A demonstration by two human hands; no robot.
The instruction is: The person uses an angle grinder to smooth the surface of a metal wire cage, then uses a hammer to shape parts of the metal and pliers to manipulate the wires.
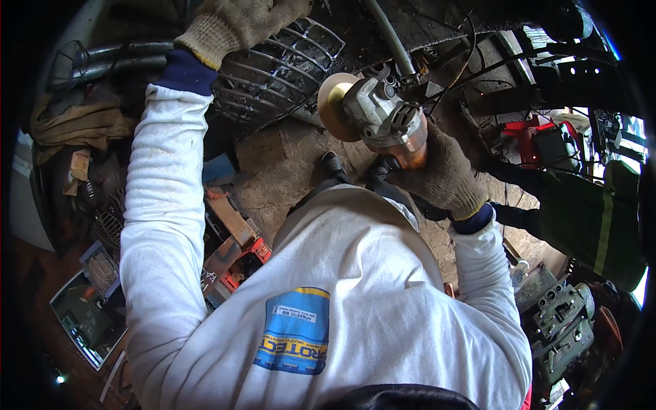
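Observation:
My right hand (447, 171), in a knitted work glove, is closed round the copper-coloured body of an angle grinder (386, 113). The grinder's grey metal head points up and left, and its pale round disc (336, 106) faces left. Up at the top edge is my left hand (236, 27), in the same kind of glove. Its thumb side stretches right, while the other fingers are cut off by the picture's edge. Just below that hand lies a dark grille of curved metal bars (280, 72); I cannot tell whether the hand touches it.
A person in dark green clothing (581, 219) is at the right. Nearby sit a red and dark machine (529, 140) and a grey-green metal machine (564, 321). Cables run across the upper right. At left are a brown cloth (82, 126), red crates (249, 260) and a framed glass pane (85, 318).

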